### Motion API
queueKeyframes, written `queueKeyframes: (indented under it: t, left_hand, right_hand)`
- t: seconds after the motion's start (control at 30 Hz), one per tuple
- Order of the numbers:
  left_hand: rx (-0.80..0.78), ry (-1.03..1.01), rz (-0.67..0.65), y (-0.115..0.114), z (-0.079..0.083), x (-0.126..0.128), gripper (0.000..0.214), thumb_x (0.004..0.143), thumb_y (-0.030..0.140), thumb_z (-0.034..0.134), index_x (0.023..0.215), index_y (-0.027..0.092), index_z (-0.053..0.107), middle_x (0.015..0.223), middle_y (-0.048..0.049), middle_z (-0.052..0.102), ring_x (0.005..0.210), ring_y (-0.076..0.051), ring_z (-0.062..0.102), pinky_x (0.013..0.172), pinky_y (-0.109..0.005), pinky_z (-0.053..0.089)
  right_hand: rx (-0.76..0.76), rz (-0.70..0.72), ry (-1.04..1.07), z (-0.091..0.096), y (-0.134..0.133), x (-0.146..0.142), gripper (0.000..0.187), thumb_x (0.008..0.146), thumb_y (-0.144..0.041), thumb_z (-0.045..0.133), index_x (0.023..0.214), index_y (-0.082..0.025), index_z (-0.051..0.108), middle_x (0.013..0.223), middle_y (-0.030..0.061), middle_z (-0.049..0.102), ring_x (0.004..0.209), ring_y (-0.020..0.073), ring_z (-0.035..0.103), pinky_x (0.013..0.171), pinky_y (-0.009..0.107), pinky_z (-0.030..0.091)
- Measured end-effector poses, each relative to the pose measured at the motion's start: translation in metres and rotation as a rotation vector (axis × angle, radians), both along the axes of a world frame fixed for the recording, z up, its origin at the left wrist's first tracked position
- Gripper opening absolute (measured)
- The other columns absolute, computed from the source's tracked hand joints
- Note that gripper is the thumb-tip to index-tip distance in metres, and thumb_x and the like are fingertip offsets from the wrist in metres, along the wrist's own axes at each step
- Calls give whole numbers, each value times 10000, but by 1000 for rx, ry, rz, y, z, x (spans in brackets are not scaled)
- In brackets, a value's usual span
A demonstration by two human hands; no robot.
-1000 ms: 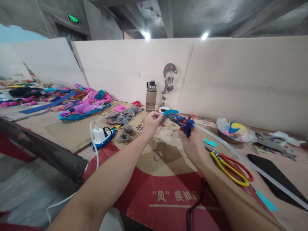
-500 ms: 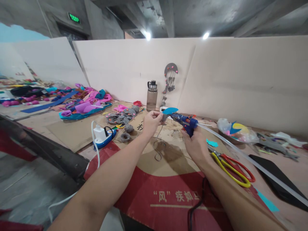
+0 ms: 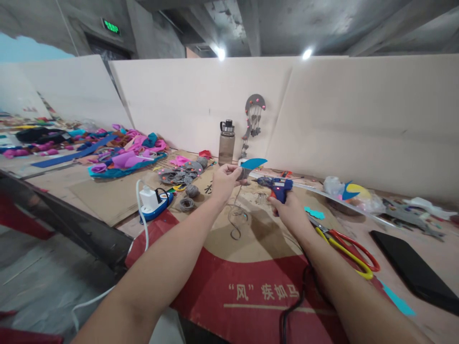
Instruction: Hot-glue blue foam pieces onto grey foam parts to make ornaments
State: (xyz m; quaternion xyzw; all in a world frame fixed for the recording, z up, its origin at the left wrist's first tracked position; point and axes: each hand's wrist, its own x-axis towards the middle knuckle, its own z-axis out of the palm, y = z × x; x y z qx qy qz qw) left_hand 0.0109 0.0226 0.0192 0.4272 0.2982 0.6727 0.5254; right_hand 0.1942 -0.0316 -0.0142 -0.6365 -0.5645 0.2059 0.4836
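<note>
My left hand pinches a grey felt piece with a blue felt crescent on it. A thin grey yarn trails from under this hand in loops onto the cardboard. My right hand is wrapped round the handle of a blue hot glue gun. Its nozzle points left, just short of the grey felt and apart from it. A long clear glue stick sticks out of its back to the right. Where the blue felt meets the grey is partly hidden by my fingers.
Scissors with red and yellow handles and a black phone lie on the right. A bottle stands at the back. Left are a blue power strip, grey yarn balls and a felt pile. A black cord crosses the front edge.
The glue gun has moved slightly down and away from the felt, levelling out, and its glue stick has swung upward. The blue crescent now shows more, tilted up to the right.
</note>
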Motion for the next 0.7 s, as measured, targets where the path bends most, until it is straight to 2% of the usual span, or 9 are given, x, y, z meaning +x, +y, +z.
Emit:
queueKeyframes:
  t: [0.1,0.2,0.27,0.33,0.4,0.47,0.53,0.63,0.7]
  left_hand:
    - [15,31,4,-3,-1,4,226,731,268,750,759,127,576,724,-14,648,677,-114,646,697,-340,617]
    - [58,68,3,-6,-1,8,212,728,267,743,771,129,589,715,-11,648,672,-115,645,686,-326,613]
    - [85,84,-2,-8,-2,10,205,730,270,736,779,134,590,717,-10,648,668,-115,642,676,-321,612]
    - [97,100,-4,-11,-2,12,196,738,271,724,785,142,585,720,-11,649,676,-121,647,676,-318,608]
    - [120,138,9,-14,-2,14,182,745,270,713,803,155,584,740,-17,657,691,-132,657,686,-312,598]
    - [191,218,50,-19,-2,15,165,739,253,714,825,172,600,784,-24,671,712,-138,665,714,-299,579]
    - [302,330,99,-26,-2,16,145,728,221,715,845,188,636,842,-36,689,758,-146,670,766,-287,554]
    - [451,488,140,-34,-1,17,105,755,192,676,859,206,688,902,-53,705,842,-159,667,832,-274,523]
    - [493,540,162,-36,-1,18,101,789,199,639,867,209,702,905,-51,709,844,-156,660,840,-272,517]
  right_hand:
    - [-149,86,166,-11,12,6,206,707,-329,673,823,-210,551,535,0,595,471,208,587,464,347,481]
    - [-206,100,98,-16,14,9,140,713,-305,659,746,-213,558,515,9,595,468,210,588,482,356,484]
    - [-135,48,-73,-15,11,10,124,704,-293,665,700,-219,565,555,28,611,531,217,602,551,375,498]
    - [28,-30,-215,-12,6,6,132,687,-293,679,703,-221,569,679,61,645,684,238,628,680,407,510]
    - [161,-54,-204,-7,1,-2,180,707,-344,664,785,-212,569,837,86,655,839,250,625,789,430,499]
    - [199,34,-19,-1,-4,-16,274,738,-418,634,883,-207,538,954,87,641,920,237,616,809,413,503]
    - [183,189,276,7,-10,-31,370,709,-454,662,933,-224,479,1006,65,634,929,207,619,764,359,519]
    - [123,362,650,17,-18,-48,490,620,-408,744,949,-249,417,933,7,635,848,164,627,715,303,519]
    - [86,424,774,23,-23,-52,487,605,-380,765,927,-249,424,832,-37,594,745,130,606,691,283,514]
